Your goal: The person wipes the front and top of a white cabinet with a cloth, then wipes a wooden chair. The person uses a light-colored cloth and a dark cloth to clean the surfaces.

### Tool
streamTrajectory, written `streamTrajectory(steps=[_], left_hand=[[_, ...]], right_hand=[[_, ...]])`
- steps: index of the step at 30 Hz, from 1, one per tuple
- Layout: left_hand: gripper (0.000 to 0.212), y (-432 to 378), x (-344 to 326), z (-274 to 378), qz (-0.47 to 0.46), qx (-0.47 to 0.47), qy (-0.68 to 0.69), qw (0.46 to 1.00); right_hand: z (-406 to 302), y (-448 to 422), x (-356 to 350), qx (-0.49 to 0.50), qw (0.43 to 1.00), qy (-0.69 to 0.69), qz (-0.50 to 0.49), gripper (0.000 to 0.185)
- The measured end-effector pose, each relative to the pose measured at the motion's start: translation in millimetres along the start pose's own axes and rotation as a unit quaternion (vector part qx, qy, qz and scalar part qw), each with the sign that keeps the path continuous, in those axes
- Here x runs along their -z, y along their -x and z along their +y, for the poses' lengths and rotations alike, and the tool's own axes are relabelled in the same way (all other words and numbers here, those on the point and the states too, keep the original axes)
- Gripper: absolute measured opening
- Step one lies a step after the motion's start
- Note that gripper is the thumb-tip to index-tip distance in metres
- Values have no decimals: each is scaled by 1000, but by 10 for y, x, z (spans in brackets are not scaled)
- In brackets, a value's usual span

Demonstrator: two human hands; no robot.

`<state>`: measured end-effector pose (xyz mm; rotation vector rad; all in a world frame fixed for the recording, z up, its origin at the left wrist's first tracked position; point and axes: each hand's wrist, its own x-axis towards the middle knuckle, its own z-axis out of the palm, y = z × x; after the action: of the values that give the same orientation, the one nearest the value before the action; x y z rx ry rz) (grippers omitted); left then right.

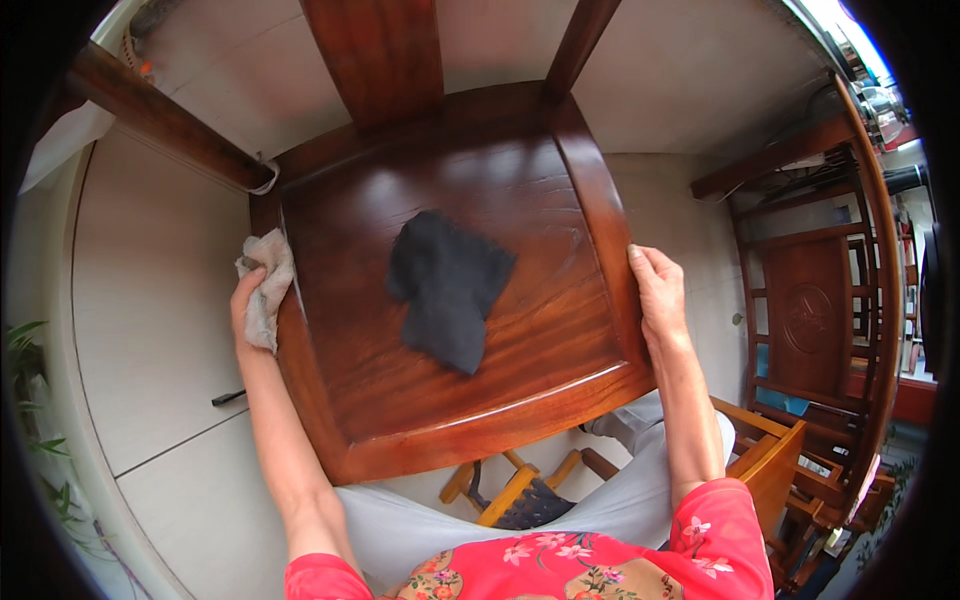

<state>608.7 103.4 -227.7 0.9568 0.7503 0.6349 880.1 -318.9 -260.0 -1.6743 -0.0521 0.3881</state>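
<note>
Before me stands a wooden chair, its glossy red-brown seat tilted slightly in the view. At the seat's left edge, my left hand holds a crumpled off-white rag against the wood. My right hand grips the right edge of the seat frame, thumb on top and the other fingers partly hidden. Between the hands, a dark grey cloth lies folded in the middle of the seat panel, touched by neither hand.
The chair's back slat and two posts rise at the far side; a white tie circles the left post's foot. Carved wooden furniture stands at right. Below is a small wooden stool. A black object lies on the tiled floor; plants line the left.
</note>
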Motion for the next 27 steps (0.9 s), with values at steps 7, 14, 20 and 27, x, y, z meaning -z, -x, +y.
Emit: streamTrajectory(steps=[7,14,20,27], left_hand=[[40,58,-59,72,43,28,-6,999],[35,399,-81,152,36,109,-39,993],[33,397,38,176,28,93,-62,993],[35,212,280,149,14,81,-4,997]], right_hand=[[61,-53,67,-25,999,-24,-37,23],[101,-82,70,-20,998,-23,-52,31],[12,-10,45,-14,997,-27,-68,29],[-1,83,-93,-18,998,-33,-47,29]])
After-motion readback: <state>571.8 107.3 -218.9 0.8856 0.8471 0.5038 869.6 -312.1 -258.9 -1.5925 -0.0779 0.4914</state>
